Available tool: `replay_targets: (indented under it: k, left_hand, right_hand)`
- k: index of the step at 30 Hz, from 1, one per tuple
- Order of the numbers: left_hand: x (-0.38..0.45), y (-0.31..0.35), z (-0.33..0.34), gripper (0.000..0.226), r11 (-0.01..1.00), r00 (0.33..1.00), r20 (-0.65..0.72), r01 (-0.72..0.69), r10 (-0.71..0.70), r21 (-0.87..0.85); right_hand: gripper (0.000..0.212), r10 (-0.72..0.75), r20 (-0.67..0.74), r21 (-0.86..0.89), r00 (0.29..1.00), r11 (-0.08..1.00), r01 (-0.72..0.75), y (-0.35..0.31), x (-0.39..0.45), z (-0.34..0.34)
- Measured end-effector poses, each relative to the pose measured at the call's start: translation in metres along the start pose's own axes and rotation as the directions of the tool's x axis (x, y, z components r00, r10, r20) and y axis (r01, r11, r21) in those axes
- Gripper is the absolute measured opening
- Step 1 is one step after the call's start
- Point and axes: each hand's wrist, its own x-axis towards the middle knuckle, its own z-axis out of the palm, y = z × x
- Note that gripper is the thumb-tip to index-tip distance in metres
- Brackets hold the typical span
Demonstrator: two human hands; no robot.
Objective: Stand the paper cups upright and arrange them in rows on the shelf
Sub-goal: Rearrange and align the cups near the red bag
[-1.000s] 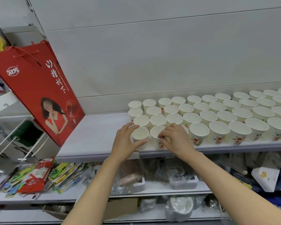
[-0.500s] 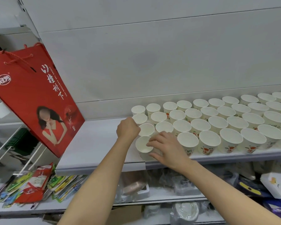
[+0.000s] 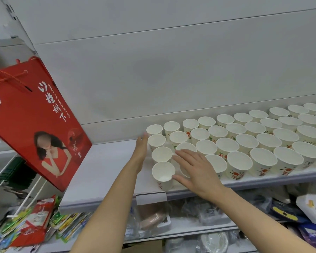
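Both hands are opening out flat now: left hand [image 3: 141, 152] is edging the cups' [image 3: 226, 143] left column, right hand [image 3: 195, 170] is hovering, holding nothing. Cups are standing upright in rows on the shelf [image 3: 102, 170]; only squaring looks left. Red bag [image 3: 33, 121] is leaning nearby, clear of them.

Red gift bag [image 3: 31, 125], at nine o'clock in the head view: white English line "UNDER THE HAWTHORN TREE" runs slantwise down its face, beside a column of larger white Chinese characters, the lowest reading "下" (the upper ones too stylised to read surely). Round white logo at the bag's left edge, cut off by the frame; its characters illegible.

Paper cups [image 3: 237, 167], at three o'clock: red and green printed characters on the sides, blurred, unreadable.

Packets [image 3: 35, 221], at seven o'clock: print too small to read.
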Motion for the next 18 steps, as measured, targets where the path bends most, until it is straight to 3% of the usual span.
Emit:
replay_targets:
  k: [9, 18]
  left_hand:
    - [0.024, 0.004, 0.024, 0.074, 0.978, 0.977, 0.202, 0.104, -0.066, -0.18]
    - [0.03, 0.004, 0.033, 0.073, 0.953, 0.965, 0.241, 0.166, -0.103, -0.254]
  right_hand:
    - [0.067, 0.101, 0.135, -0.083, 0.986, 0.992, -0.091, -0.004, -0.007, 0.0]
    - [0.065, 0.13, 0.118, -0.122, 0.985, 0.986, -0.115, -0.006, -0.007, -0.005]
